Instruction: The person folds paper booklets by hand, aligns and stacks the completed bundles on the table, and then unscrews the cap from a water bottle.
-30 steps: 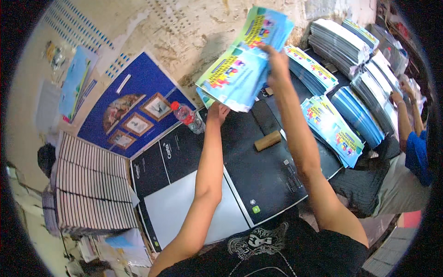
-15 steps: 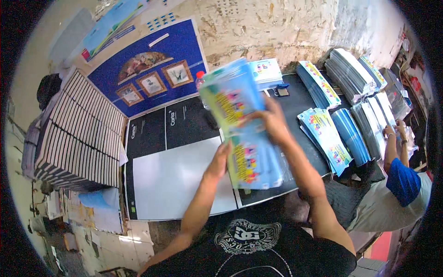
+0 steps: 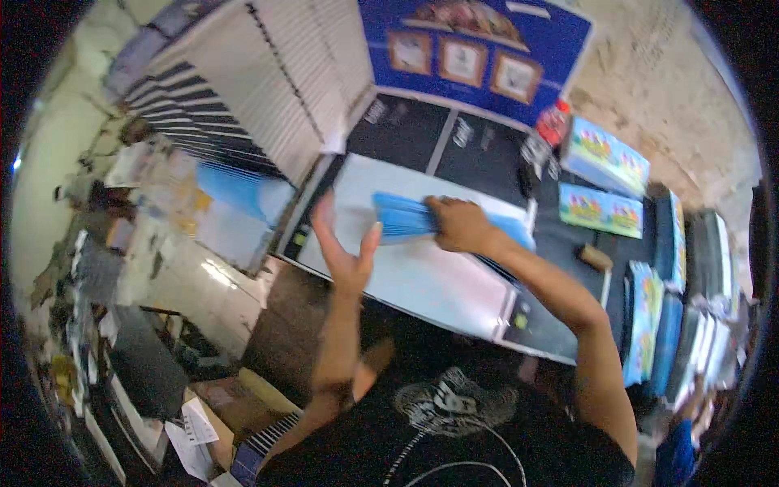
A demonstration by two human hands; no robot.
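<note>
A long bundle of blue printed sheets (image 3: 404, 217) lies over the white board (image 3: 406, 280) on the table, mostly its blue side showing. My right hand (image 3: 462, 226) is closed over the middle of this bundle, the fingers wrapped on its top and far side. At the bundle's left end my left hand (image 3: 347, 256) is held upright, thumb and fingers apart, with nothing in it. The thumb is close to the bundle's end; whether it touches cannot be made out. Motion blurs the hands a little.
A tall stack of black-edged boards (image 3: 268, 89) stands at the left. Further right are a red-capped bottle (image 3: 554, 122), a printed stack (image 3: 604, 154), a colourful printed sheet pile (image 3: 600, 211) and a small brown block (image 3: 596, 257). More bundles (image 3: 645, 321) line the right, beside another person's blue sleeve (image 3: 677, 454).
The view has swung to the left. The sheets, held up in both hands with their colourful faces showing, are now down over the white board. My left hand has come off them and opened.
</note>
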